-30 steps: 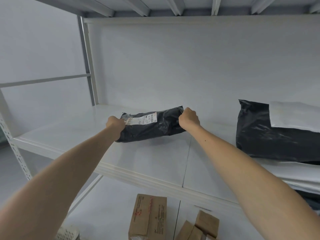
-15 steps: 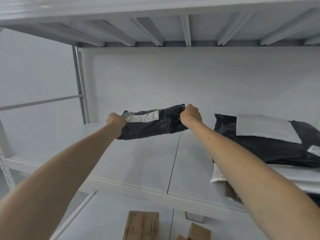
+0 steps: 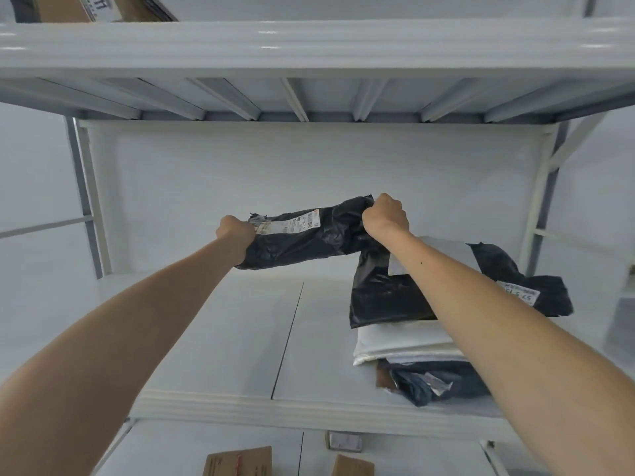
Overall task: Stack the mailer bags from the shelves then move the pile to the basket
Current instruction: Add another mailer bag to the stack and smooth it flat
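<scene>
1. White metal shelving (image 3: 220, 341) filled the frame.
2. At frame centre, a black mailer bag (image 3: 309, 240) was held lengthwise above the middle shelf.
3. The left hand (image 3: 235, 235) gripped its left end and the right hand (image 3: 386, 216) its right end, fingers curled tight round the plastic.
4. Right of centre, a pile of mailer bags (image 3: 388, 304) lay on that shelf.

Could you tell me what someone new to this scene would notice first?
At centre, the left hand and right hand grip a black mailer bag by its two ends, over the white shelf. On that shelf's right side lies a pile of black and white mailer bags.
</scene>
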